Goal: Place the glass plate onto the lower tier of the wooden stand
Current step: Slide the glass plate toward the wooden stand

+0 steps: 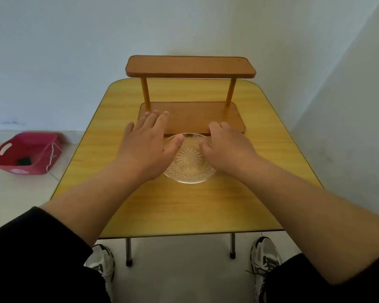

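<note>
the glass plate (pixel 189 162) lies flat on the yellow table (pixel 184 206), just in front of the wooden stand (pixel 189 90), whose lower tier (pixel 197 114) is bare at the plate's 12 o'clock. the left hand (pixel 147 141) hovers spread at the plate's 9 o'clock, thumb over the rim; the right hand (pixel 225 147) is loosely curled at 3 o'clock, holding nothing. best to hook fingertips under opposite rims, lift level, clear the tier's front edge, then set it down centred between the posts.

glass plate (pixel 189 164) – clear, patterned | wooden stand (pixel 190 68) – smooth | table (pixel 184 206) – wood-grain
</note>
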